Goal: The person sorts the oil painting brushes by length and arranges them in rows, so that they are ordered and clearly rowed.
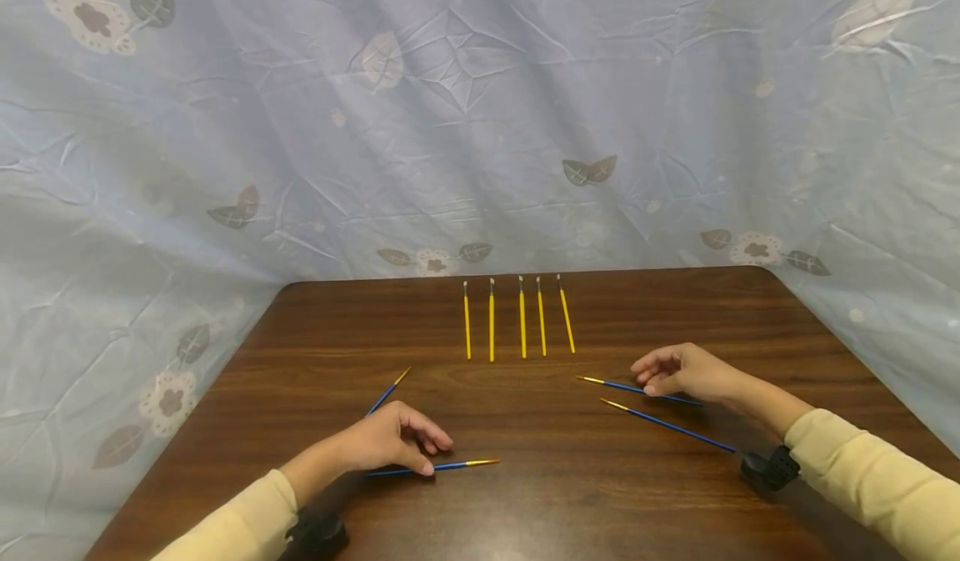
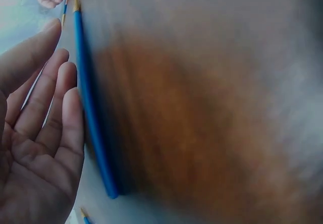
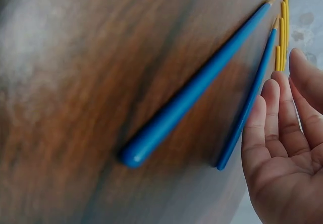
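Note:
My left hand point(image 1: 390, 440) hovers at a blue paintbrush point(image 1: 453, 466) that lies on the left of the table, its gold-coloured end pointing right. In the left wrist view the fingers point(image 2: 70, 115) are loosely extended beside this brush point(image 2: 91, 103), with nothing between them and the thumb. A second blue paintbrush point(image 1: 386, 398) lies beyond that hand, partly hidden by it. Over on the right, my right hand point(image 1: 692, 373) is above another blue paintbrush point(image 1: 621, 387), thumb and fingers apart. One more blue paintbrush point(image 1: 678, 428) lies nearer, below it; both right-side brushes point left.
Several yellow-handled brushes point(image 1: 522, 325) lie in a row at the back middle of the brown wooden table point(image 1: 337, 328), bristles away from me. A pale patterned curtain point(image 1: 480, 127) hangs behind the table and around its sides.

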Motion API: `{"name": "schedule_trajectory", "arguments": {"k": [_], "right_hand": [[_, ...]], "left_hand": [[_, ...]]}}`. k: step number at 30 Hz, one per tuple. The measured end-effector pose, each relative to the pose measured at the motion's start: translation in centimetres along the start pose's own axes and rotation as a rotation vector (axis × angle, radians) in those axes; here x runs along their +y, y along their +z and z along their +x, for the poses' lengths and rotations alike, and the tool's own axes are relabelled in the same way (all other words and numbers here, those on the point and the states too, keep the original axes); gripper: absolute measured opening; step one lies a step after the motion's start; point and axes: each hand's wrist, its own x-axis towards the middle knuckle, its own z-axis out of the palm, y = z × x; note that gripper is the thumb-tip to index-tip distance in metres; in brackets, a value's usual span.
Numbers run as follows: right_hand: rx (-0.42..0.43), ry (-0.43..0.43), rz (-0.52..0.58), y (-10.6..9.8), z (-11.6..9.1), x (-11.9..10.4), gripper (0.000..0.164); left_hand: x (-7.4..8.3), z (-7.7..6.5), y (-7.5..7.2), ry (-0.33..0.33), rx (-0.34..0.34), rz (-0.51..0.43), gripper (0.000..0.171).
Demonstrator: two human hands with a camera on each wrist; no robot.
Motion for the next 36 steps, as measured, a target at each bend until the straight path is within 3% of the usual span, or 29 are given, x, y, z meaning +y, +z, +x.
{"name": "schedule_trajectory", "arguments": {"k": [15, 25, 36], "right_hand": [[-0.008, 0.037, -0.011, 0.4, 0.1, 1.3, 0.049], [0.028, 0.044, -0.018, 0.8, 0.3, 0.6, 0.045], [0.054, 0.03, -0.028, 0.9, 0.3, 1.0, 0.041]], "left_hand": [[-0.2, -0.2, 1.2, -0.026, 0.072, -0.019, 0.033], [0.0, -0.3, 1.5, -0.048, 0.112, 0.016, 0.032], [0.0, -0.2, 1.6, -0.027, 0.124, 0.07, 0.026]]}}
